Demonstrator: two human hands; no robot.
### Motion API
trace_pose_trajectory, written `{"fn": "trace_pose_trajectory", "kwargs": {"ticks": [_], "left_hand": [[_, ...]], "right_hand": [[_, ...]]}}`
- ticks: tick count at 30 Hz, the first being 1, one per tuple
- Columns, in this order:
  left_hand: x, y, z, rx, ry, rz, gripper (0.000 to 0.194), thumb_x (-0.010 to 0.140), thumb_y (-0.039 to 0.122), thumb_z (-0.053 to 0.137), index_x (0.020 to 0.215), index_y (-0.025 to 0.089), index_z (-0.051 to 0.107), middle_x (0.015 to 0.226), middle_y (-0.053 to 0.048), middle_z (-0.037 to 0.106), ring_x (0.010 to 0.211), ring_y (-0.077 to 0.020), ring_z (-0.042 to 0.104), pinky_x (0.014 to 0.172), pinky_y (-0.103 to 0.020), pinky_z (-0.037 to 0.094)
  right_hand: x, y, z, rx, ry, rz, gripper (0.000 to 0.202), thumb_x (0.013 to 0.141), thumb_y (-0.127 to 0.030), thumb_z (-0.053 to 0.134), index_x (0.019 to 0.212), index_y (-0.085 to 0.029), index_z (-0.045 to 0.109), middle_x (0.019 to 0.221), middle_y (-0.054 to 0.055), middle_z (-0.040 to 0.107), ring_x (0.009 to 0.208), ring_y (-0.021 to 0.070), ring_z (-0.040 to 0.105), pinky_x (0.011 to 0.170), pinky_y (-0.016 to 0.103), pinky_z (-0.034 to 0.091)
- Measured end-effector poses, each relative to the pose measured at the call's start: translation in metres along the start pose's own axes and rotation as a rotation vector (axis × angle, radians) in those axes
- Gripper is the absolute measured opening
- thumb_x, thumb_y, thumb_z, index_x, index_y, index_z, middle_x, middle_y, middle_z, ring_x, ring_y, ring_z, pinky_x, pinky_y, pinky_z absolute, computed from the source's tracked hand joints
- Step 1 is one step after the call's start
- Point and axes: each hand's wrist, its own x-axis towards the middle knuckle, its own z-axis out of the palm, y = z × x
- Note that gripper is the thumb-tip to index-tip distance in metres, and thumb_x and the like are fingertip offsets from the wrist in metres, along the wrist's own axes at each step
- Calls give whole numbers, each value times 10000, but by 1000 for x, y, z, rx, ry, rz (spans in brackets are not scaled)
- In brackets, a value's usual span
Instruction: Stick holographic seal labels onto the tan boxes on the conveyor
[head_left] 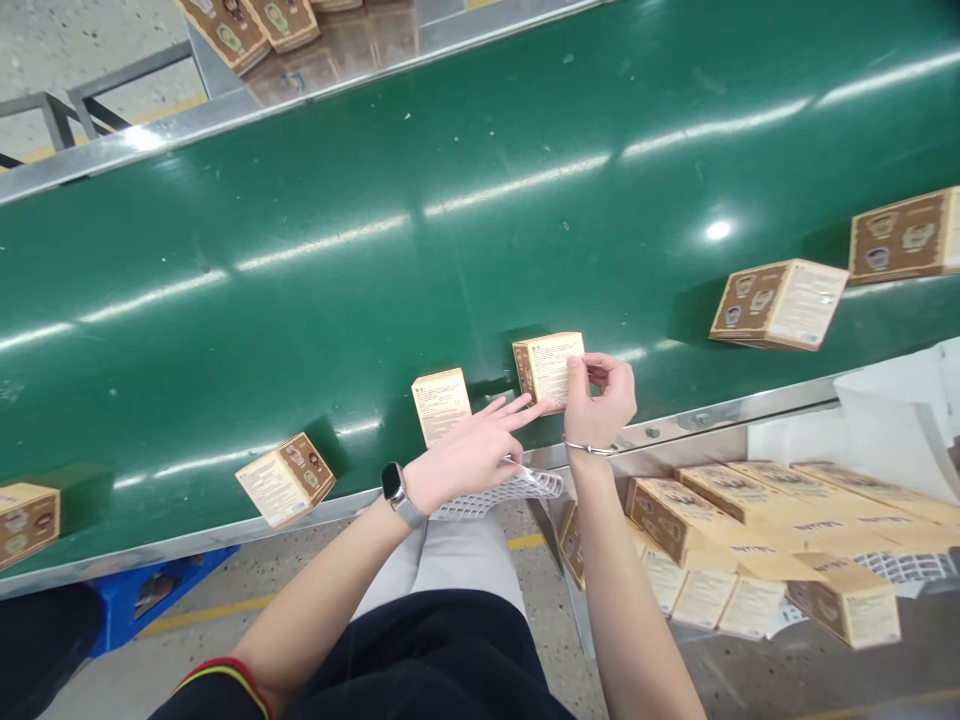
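A small brown-and-cream cardboard box [551, 362] rests on the green conveyor belt, its printed cream face upward. My right hand [604, 400] is closed at its right edge, the thumb on the printed face and the fingers curled beside it. From the left, my left hand [480, 450] reaches over with its index and middle fingers stretched to the box's lower edge. Its other fingers curl over a white sticker sheet [536, 485] that hangs below the palm. A second cream box [441, 398] lies just beyond my left hand, partly covered by it.
More boxes sit along the belt [337, 300]: one at left [285, 480], another at right [780, 305], others at both ends. Below the metal rail, a side table holds stacked cartons [720, 510]. A blue stool [157, 595] stands lower left. Boxes [281, 20] lie beyond the far rail.
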Motion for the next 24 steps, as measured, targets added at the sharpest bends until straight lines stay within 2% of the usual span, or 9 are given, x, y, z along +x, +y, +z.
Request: {"fn": "trace_pose_trajectory", "kwargs": {"ticks": [2,4,7,8,10,12,14,17,24], "left_hand": [[4,3,1,-13,5,17,210,851,107,602,673,161,700,1582,-39,312,1479,-237,280,1246,-401,205],[4,7,-2,-41,15,35,197,873,129,585,722,160,708,1536,-62,411,1452,-248,344,1223,-412,247],[-3,16,-10,-123,12,-70,190,927,217,540,869,190,718,1151,-59,729,1114,-225,662,955,-346,490],[-8,18,-14,-149,10,-119,196,939,248,528,904,200,715,981,-37,763,943,-201,705,819,-302,508],[-18,22,-22,-183,26,-171,204,949,293,517,931,212,703,812,0,742,743,-158,682,661,-249,449],[-28,22,-29,-179,65,-167,192,951,307,516,944,221,687,815,17,727,716,-137,652,631,-230,399],[-35,22,-33,-143,91,-170,173,950,307,517,963,228,670,801,31,715,690,-123,630,617,-223,366],[-42,24,-33,-68,109,-191,164,951,301,522,966,234,671,733,46,692,624,-110,594,591,-225,325],[-46,32,-30,-55,152,-298,200,958,257,500,927,245,697,779,49,711,648,-112,593,604,-226,325]], "right_hand": [[9,4,-1,23,1,58,360,830,-430,645,1093,-215,526,897,46,658,704,170,651,659,313,547],[19,4,-10,21,8,70,431,822,-421,647,1169,-211,502,946,51,662,655,156,642,629,308,544],[27,-9,-38,-36,-59,-77,260,867,-405,589,1038,-209,600,989,83,672,769,191,665,717,355,559],[27,-16,-51,-37,-160,-142,221,885,-400,573,989,-212,627,986,87,682,824,205,671,757,370,561],[23,-33,-74,4,-515,-235,205,907,-399,566,957,-224,660,958,76,709,871,216,684,789,375,569],[15,-48,-92,52,-895,-270,190,913,-387,581,979,-236,674,925,53,732,834,203,701,749,346,587],[6,-59,-100,64,-1091,-297,142,925,-334,579,968,-237,673,887,34,739,778,182,707,694,310,592],[-5,-65,-99,26,-1060,-396,123,954,-240,529,917,-233,647,835,18,731,722,160,698,647,284,580],[-22,-64,-91,-145,-717,-854,101,952,-143,545,985,-185,631,893,71,739,778,203,701,693,348,556]]}}
